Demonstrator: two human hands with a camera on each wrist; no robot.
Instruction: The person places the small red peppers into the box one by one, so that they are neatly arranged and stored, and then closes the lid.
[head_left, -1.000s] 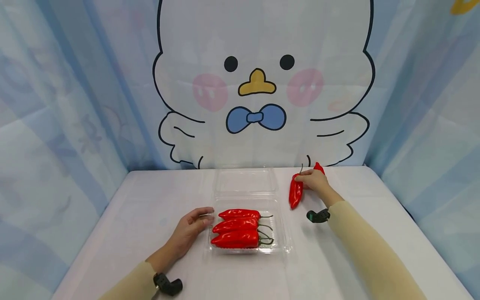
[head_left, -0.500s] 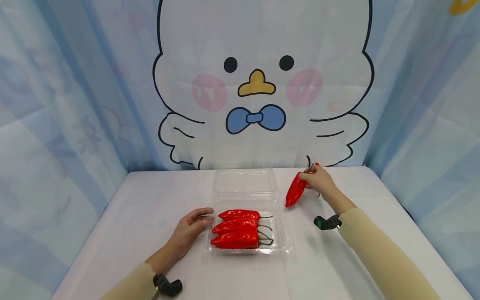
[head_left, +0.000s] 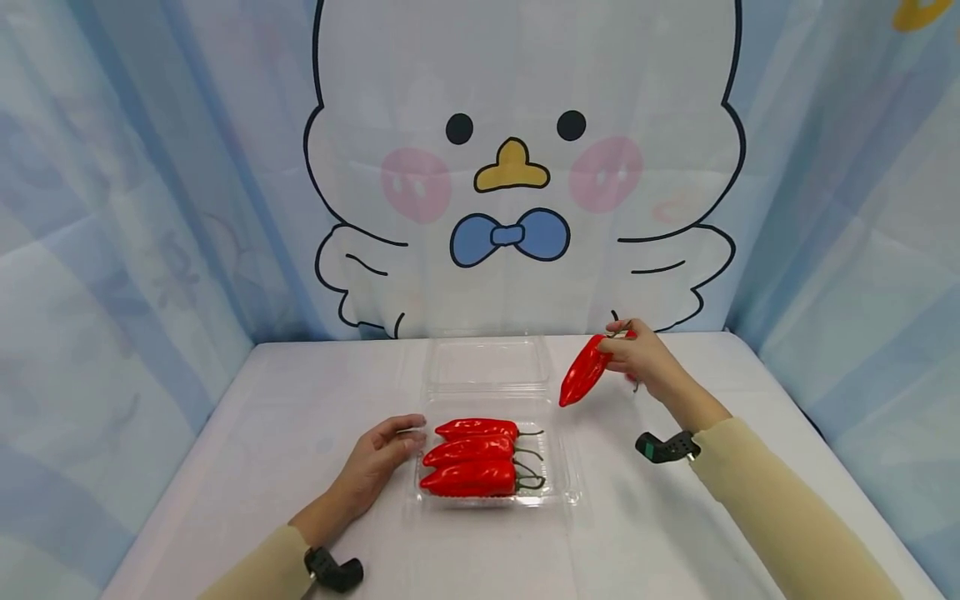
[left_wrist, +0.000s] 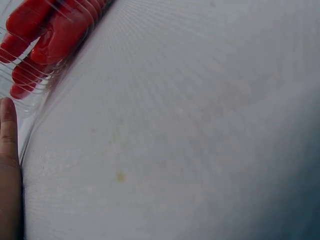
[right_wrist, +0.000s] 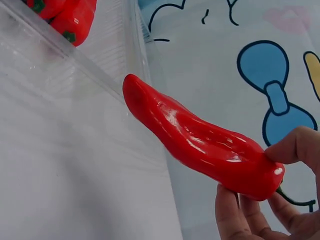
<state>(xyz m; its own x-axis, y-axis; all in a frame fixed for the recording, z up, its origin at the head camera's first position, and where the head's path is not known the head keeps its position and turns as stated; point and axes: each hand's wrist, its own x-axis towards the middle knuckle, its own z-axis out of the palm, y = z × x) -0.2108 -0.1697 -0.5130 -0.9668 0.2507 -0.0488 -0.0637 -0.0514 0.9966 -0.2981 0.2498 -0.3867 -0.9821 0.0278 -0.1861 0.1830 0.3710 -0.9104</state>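
My right hand (head_left: 647, 354) pinches a red chili pepper (head_left: 583, 373) near its stem end, thumb on one side and fingers on the other. The pepper slants with its tip down and left, above the table right of the box. In the right wrist view the whole held pepper (right_wrist: 200, 140) shows, with its green stem by the fingers. Bits of another red pepper (head_left: 631, 378) show behind that hand, mostly hidden. My left hand (head_left: 375, 462) rests at the left edge of a clear plastic clamshell box (head_left: 553, 417), fingers extended. Several red peppers (head_left: 472, 479) lie side by side in it, stems right.
The box's lid (head_left: 487, 364) lies folded back toward the rear of the white table (head_left: 300, 400). A curtain with a cartoon bird (head_left: 517, 275) hangs right behind the table, and blue curtains (head_left: 847, 250) close in the sides.
My right hand has lifted the pepper and tilted it, its tip swinging left toward the box. The left hand and the box have stayed in place.
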